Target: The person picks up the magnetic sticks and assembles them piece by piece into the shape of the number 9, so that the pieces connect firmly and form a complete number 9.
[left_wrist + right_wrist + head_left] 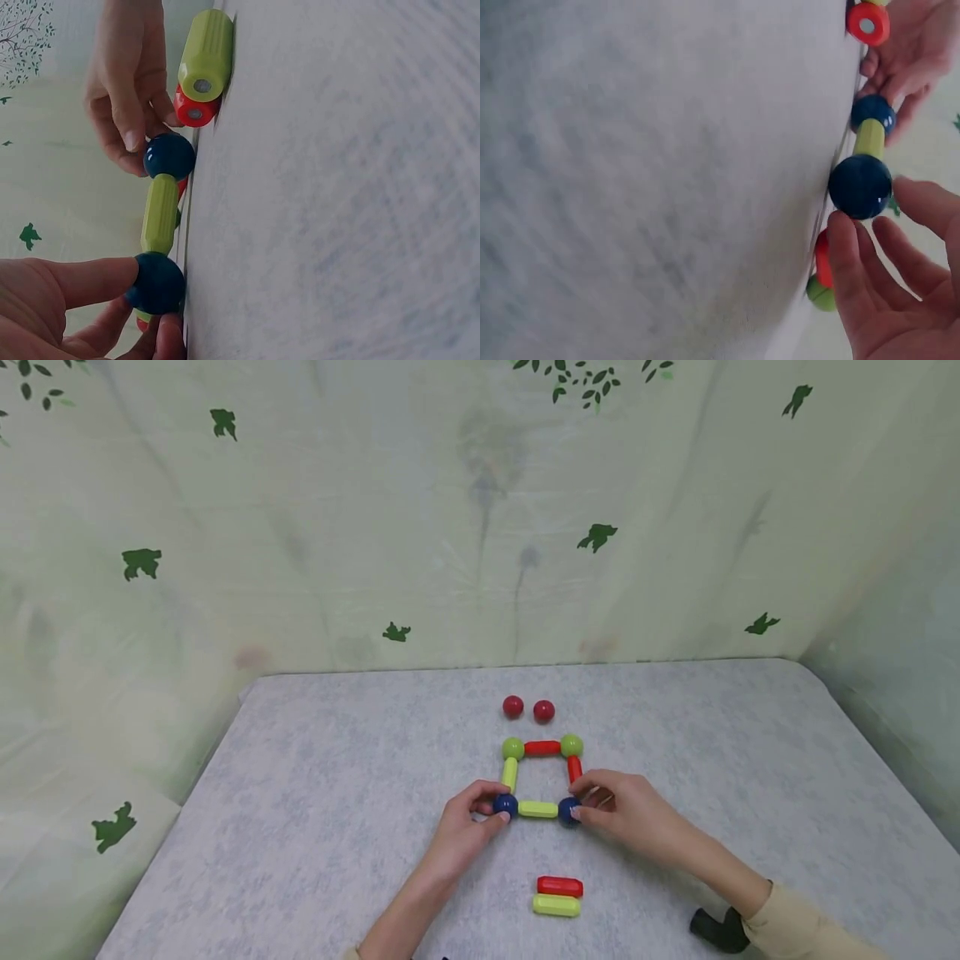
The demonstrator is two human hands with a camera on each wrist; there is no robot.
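Observation:
A four-sided frame of balls and rods lies on the table. Its near corners are a left blue ball and a right blue ball, joined by a yellow-green rod. My left hand pinches the left ball between thumb and fingers. On the other side, my right hand holds the right ball with thumb and fingertips. Two green balls form the far corners, with a red rod between them. Another yellow-green rod makes the left side; a red rod makes the right, partly behind my fingers.
Two dark red balls sit beyond the frame. Nearer me, a loose red rod and a yellow-green rod lie side by side. A black object shows by my right sleeve. Printed cloth hangs behind the grey table.

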